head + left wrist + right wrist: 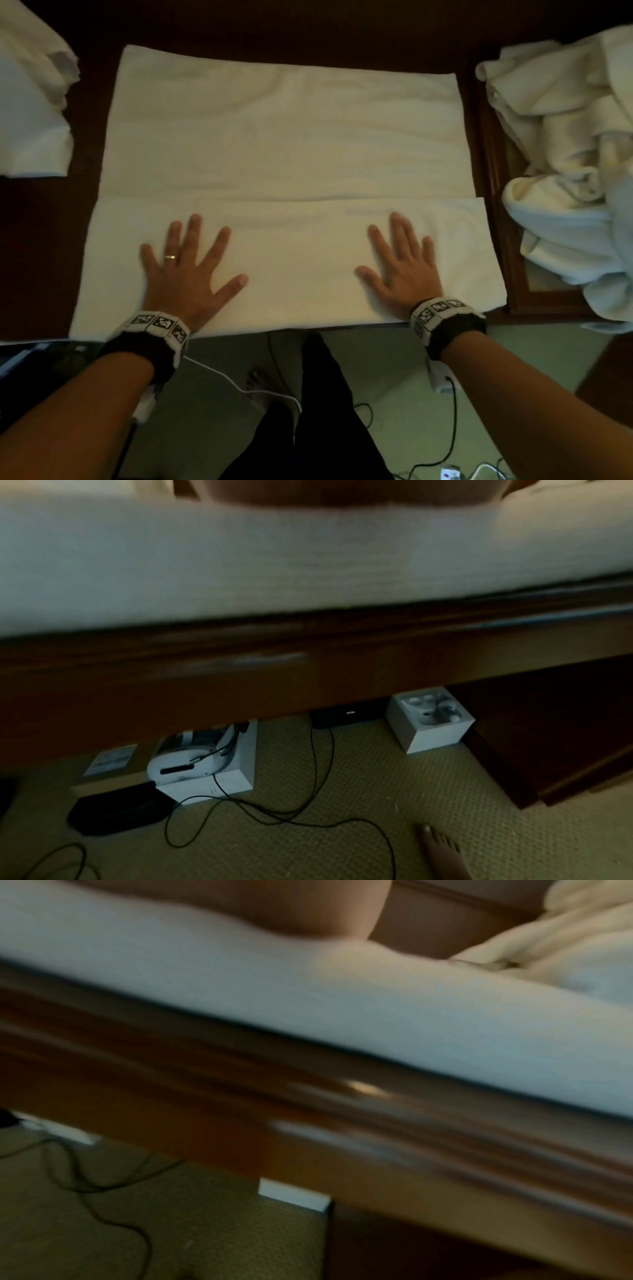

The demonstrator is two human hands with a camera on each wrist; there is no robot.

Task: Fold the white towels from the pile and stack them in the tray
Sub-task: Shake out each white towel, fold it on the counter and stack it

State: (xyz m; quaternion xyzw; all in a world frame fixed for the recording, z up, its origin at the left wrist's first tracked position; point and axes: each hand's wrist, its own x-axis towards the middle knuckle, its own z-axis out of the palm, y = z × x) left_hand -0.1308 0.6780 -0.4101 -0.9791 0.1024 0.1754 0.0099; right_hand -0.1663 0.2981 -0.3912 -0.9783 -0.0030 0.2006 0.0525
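Observation:
A large white towel [284,137] lies spread on the dark wooden table [37,240], its near third folded over into a band [294,253] along the front edge. My left hand [191,263] lies flat on the left part of that band, fingers spread. My right hand [400,260] lies flat on the right part, fingers spread too. A crumpled pile of white towels [565,154] fills the wooden tray [517,281] at the right. Both wrist views show only the towel's front edge [308,555] [377,1001], blurred, with the heel of each hand above it.
More white cloth [30,102] lies at the table's far left. Below the table edge are carpet, black cables [308,813], white boxes [431,721], a headset on a box [192,761] and my bare foot [441,850].

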